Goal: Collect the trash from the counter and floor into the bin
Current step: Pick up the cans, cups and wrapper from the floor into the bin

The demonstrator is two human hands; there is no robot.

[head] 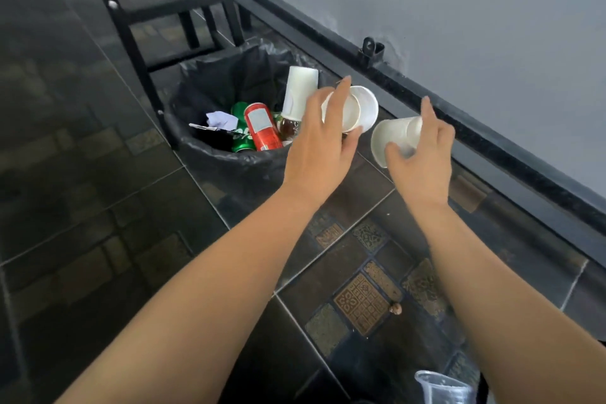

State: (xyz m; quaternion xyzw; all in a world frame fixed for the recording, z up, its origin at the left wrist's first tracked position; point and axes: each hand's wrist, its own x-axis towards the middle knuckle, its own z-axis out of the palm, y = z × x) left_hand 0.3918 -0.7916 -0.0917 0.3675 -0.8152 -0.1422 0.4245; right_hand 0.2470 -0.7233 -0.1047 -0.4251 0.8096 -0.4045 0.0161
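A bin with a black liner (210,154) stands on the floor by the wall. Inside lie a red can (262,128), a green can (241,133), crumpled paper (221,120) and an upturned white paper cup (300,92) on a bottle. My left hand (319,141) holds two nested white paper cups (360,108) at the bin's right rim. My right hand (421,157) grips another white paper cup (393,138) on its side, just right of the bin above the floor.
A black metal frame (137,43) stands behind the bin, and a black rail (459,108) runs along the grey wall. A clear plastic cup (442,387) shows at the bottom edge. A small scrap (396,308) lies on the patterned floor tiles.
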